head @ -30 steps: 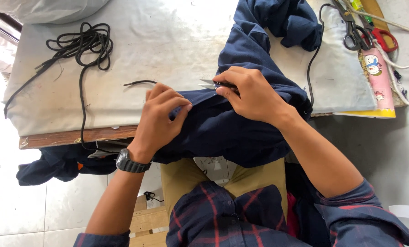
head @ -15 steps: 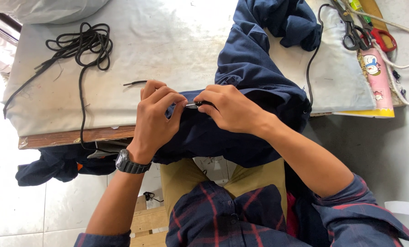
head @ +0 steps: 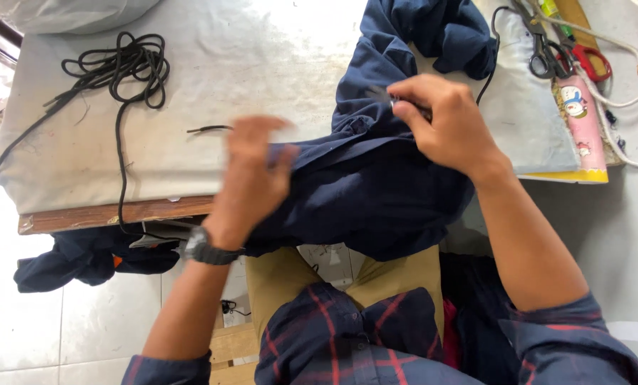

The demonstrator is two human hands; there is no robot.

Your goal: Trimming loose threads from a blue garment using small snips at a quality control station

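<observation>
Garment: dark navy cloth point(head: 376, 192), soft and creased, draped over the table's near edge onto the lap.
Left hand point(head: 251, 182): blurred, fingers closed on the cloth's fold.
Right hand point(head: 444, 125): pinched together on a small metal tool, pressed into the cloth.
Surface: padded grey-white table point(head: 262, 78), stained; coiled black cord point(head: 119, 68) far left; scissors point(head: 547, 50) far right.
Room: pale tiled floor point(head: 84, 328).

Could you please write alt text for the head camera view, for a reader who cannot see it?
Seen from above, a person's two hands work a dark navy garment at the edge of a padded grey table: the left hand, blurred, grips the fabric, while the right hand pinches a small metal tool. A coiled black cord lies left; scissors lie far right.
</observation>
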